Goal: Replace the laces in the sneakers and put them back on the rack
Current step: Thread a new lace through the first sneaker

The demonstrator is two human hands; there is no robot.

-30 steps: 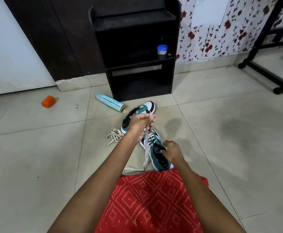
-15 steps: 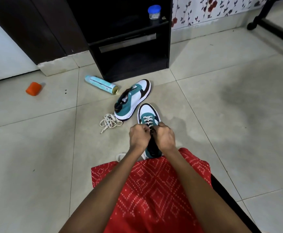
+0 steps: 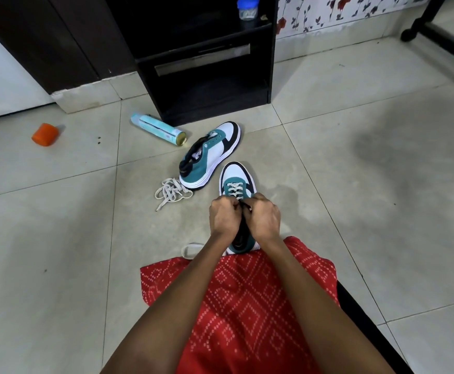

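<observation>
A teal, white and black sneaker stands on the tiled floor just in front of my red-patterned lap, toe pointing away, with a white lace crossed over its front eyelets. My left hand and my right hand meet over its tongue, fingers curled, each pinching the lace near the top eyelets. A loop of that lace trails out by my left wrist. The second sneaker lies unlaced farther off to the left. A loose bundle of white lace sits beside its heel. The black shoe rack stands behind.
A light-blue spray can lies on the floor by the rack's left foot, and an orange cap farther left. A blue-lidded jar sits on the rack shelf. A black wheeled stand leg crosses the far right.
My left hand came down from pulling the lace up high and joined my right hand over the near sneaker's tongue. The view tilted downward and closer.
</observation>
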